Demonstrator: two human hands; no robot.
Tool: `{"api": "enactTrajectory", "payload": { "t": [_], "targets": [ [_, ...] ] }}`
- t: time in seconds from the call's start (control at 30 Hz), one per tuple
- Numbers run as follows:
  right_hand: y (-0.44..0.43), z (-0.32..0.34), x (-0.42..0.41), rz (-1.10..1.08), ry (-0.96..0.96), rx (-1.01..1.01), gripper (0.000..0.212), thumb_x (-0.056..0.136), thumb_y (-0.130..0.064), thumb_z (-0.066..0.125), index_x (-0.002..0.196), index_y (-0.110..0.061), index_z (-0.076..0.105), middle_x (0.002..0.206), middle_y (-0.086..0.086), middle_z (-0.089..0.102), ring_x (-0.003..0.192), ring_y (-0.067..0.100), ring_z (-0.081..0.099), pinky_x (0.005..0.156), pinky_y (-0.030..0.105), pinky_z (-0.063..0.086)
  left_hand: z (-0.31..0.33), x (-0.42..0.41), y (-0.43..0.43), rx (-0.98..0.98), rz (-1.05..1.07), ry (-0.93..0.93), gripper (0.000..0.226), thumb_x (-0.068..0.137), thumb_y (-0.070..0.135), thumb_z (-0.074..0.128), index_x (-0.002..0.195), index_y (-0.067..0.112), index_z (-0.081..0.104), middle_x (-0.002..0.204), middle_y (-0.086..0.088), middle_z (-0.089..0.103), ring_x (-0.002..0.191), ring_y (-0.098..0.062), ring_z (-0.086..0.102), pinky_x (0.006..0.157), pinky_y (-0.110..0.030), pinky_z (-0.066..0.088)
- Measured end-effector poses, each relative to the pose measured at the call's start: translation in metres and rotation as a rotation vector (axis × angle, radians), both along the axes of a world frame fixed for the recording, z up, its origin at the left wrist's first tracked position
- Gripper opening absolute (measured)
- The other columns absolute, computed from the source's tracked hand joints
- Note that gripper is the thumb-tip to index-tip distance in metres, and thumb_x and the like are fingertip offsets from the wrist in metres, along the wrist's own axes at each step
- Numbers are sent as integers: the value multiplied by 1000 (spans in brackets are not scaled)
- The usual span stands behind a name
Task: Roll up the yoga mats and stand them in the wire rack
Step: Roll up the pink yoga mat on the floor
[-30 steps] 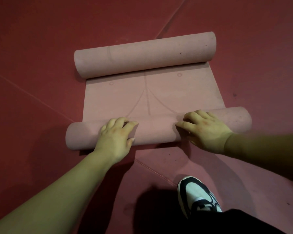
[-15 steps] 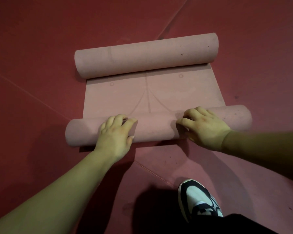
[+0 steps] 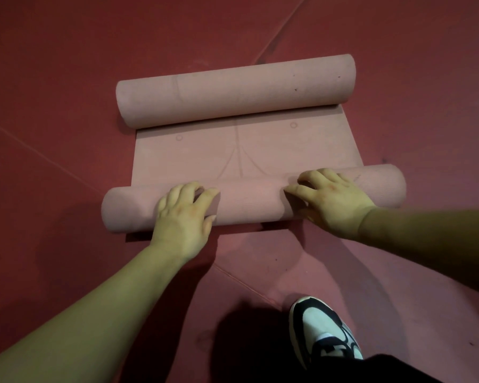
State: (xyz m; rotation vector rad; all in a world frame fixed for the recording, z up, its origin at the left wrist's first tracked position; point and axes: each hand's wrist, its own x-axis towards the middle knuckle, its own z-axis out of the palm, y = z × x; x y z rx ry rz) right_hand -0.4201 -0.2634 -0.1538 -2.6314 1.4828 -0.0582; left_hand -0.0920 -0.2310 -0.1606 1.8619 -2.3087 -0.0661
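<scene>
A pink yoga mat lies on the dark red floor with both ends rolled. The near roll [image 3: 249, 201] runs left to right under my hands. My left hand [image 3: 183, 214] lies over its left part with fingers curved over the top and the thumb on the near side. On the right part, my right hand [image 3: 329, 200] grips with bent fingers. A short flat stretch [image 3: 244, 153] with printed lines joins it to the far roll [image 3: 235, 89]. No wire rack is in view.
Red floor padding [image 3: 67, 78] with thin seams surrounds the mat on all sides. A black and white shoe [image 3: 321, 330] and a dark trouser leg [image 3: 385, 369] are at the bottom right, close behind the near roll.
The near roll has turned a little away from me under both hands, so the flat stretch between the two rolls is shorter. The far roll has stayed put.
</scene>
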Motion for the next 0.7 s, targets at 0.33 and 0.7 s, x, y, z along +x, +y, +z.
{"api": "enactTrajectory", "payload": {
  "t": [0.33, 0.7],
  "targets": [
    [-9, 2, -2, -41, 35, -26, 64, 74, -36, 84, 133, -24, 62, 122, 14, 61, 102, 41, 60, 82, 49, 51, -5, -3, -18, 42, 33, 16, 63, 77, 27, 82, 136, 24, 59, 135, -9, 57, 124, -34, 50, 107, -50, 41],
    [-30, -8, 6, -105, 161, 100, 98, 81, -57, 71, 160, -31, 19, 160, 12, 28, 147, 34, 26, 120, 49, 21, 0, 5, -48, 324, -34, -100, 89, 90, 67, 54, 159, 44, 4, 169, -1, 10, 156, -24, 2, 125, -46, -4]
  ]
}}
